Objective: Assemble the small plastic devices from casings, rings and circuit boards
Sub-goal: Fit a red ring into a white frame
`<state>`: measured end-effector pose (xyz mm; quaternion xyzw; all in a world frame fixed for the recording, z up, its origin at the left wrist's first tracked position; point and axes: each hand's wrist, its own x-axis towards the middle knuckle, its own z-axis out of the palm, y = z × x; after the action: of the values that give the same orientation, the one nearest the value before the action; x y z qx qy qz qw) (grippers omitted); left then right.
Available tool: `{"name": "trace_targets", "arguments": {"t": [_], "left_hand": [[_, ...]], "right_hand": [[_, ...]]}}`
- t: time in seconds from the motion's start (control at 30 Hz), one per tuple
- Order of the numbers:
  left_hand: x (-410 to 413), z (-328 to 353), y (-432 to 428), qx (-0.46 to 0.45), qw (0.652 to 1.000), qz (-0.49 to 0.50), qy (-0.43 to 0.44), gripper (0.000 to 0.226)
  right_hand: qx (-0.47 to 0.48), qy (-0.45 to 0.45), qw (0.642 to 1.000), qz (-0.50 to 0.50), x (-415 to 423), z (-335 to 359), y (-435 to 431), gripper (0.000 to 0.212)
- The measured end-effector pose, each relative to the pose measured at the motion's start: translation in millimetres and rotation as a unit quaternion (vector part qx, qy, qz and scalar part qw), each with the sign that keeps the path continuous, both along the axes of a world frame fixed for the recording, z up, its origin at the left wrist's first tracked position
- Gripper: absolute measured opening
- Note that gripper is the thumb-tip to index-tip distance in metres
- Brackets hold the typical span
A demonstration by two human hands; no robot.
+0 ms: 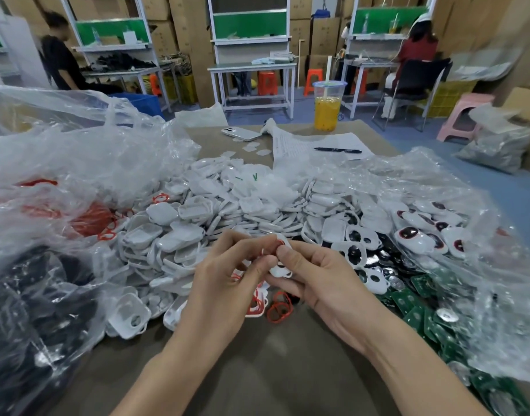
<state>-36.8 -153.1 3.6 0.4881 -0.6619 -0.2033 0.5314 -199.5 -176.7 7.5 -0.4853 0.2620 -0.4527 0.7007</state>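
Note:
My left hand (227,274) and my right hand (314,274) meet above the table's middle, both pinching a small white casing (280,270) that has a red ring (278,246) at its top. My fingers hide most of the casing. Under my hands lie loose red rings (277,307) and a white casing with a red ring (257,307). A big heap of white casings (215,211) spreads behind my hands. Green circuit boards (414,304) lie at the right. White casings with dark windows (423,235) sit at the right on plastic.
Clear plastic bags (77,151) bulge at the left, one with red rings (89,220), one with black parts (32,310). Farther back stand a cup of yellow drink (327,112), a phone (239,133), and paper with a pen (337,150). People sit at distant benches.

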Motion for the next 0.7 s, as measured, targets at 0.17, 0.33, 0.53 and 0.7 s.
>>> {"name": "trace_targets", "arguments": {"t": [0.17,0.33,0.53,0.7], "left_hand": [[6,7,1,0.078,0.992,-0.053,0.08,0.038],[8,8,2,0.025,0.999,-0.025,0.007,0.027],[13,1,1,-0.081,0.989,-0.006,-0.121,0.027],[14,1,2,-0.108,0.983,0.005,-0.149,0.025]], "right_hand": [[0.048,-0.018,0.998,0.021,-1,1,-2,0.026],[0.058,-0.023,0.998,0.03,-1,2,-2,0.025],[0.058,-0.017,0.998,0.028,1,2,-1,0.031],[0.059,-0.024,0.997,0.041,1,6,-1,0.025]]}}
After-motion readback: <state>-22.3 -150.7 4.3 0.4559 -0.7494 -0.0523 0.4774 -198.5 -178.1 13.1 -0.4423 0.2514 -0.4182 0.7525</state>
